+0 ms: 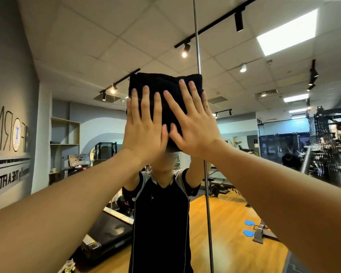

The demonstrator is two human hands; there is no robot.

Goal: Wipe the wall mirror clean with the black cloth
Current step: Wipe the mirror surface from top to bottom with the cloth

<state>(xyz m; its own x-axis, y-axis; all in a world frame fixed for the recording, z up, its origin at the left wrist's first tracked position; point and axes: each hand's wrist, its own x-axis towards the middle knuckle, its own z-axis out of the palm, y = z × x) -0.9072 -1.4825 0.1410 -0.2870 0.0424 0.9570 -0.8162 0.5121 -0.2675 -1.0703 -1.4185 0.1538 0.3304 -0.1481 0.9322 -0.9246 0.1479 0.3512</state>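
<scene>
The black cloth (161, 107), folded into a pad, lies flat on the mirror (254, 119) at head height, over the seam strip (197, 42). The left hand (144, 127) and right hand (193, 123) press it with straight, spread fingers, gripping nothing. Even palm pressure and overlapping strokes should work best. Open glass waits at 3 and 6 o'clock; the mirror's edge lies around 9

Single head-worn view, facing straight ahead and slightly up, close against wall mirror (264, 134), arms reaching forward from bottom corners.
</scene>
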